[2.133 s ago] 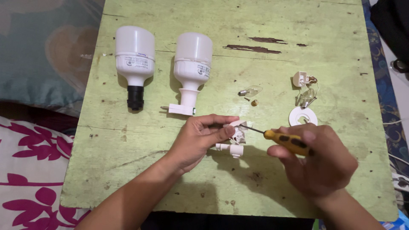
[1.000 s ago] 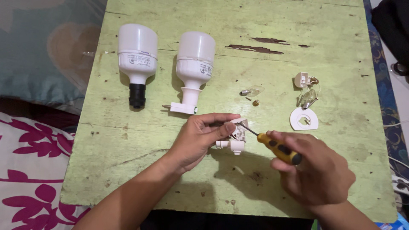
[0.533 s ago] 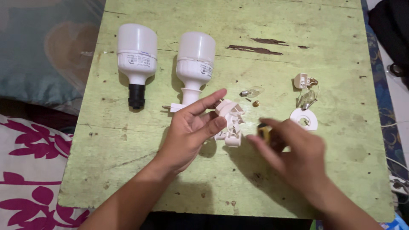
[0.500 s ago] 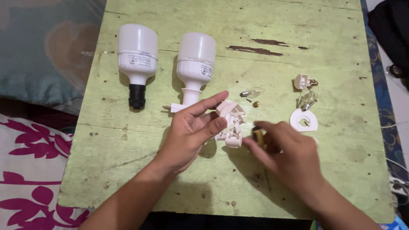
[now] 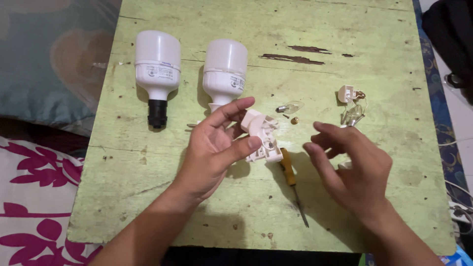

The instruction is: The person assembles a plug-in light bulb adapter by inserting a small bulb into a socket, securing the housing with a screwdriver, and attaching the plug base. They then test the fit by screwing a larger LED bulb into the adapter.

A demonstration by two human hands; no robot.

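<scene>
We pinch the small white plastic socket part (image 5: 261, 135) in our left hand (image 5: 212, 152) over the worn green wooden table (image 5: 345, 44), right hand (image 5: 352, 170) open and empty, yellow-handled screwdriver (image 5: 291, 182) lying between them.

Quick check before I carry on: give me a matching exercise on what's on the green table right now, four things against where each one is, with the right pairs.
Things:
1. white plastic fitting
2. screwdriver
3. small clear bulb
4. lamp with black base

Places:
A. lying flat on the table between the two hands
B. far left of the table
C. held in the left hand
D. beyond the fitting, loose on the table

The right hand is open and holds nothing.

Pairs: 1-C, 2-A, 3-D, 4-B
</scene>
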